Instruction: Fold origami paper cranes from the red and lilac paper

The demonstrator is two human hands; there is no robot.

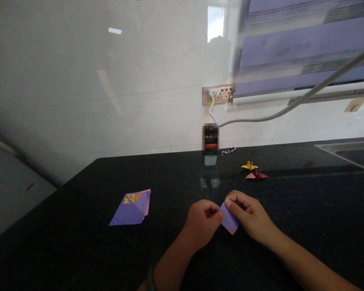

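My left hand [202, 224] and my right hand [250, 216] meet just above the black counter [79, 250], both pinching one small folded purple paper piece [229, 220] between them. Its lower tip shows a pink-orange underside. The fingers of both hands are curled closed on the paper's edges. To the left of my hands, a larger folded purple paper [132, 208] with a yellow and orange printed patch lies flat on the counter, untouched.
A yellow origami figure [249, 165] and a red one [256, 175] sit farther back on the right. A dark box [210, 138] stands against the white wall under a socket strip [218, 94] with a white cable. A small beaded item [228, 151] lies beside the box.
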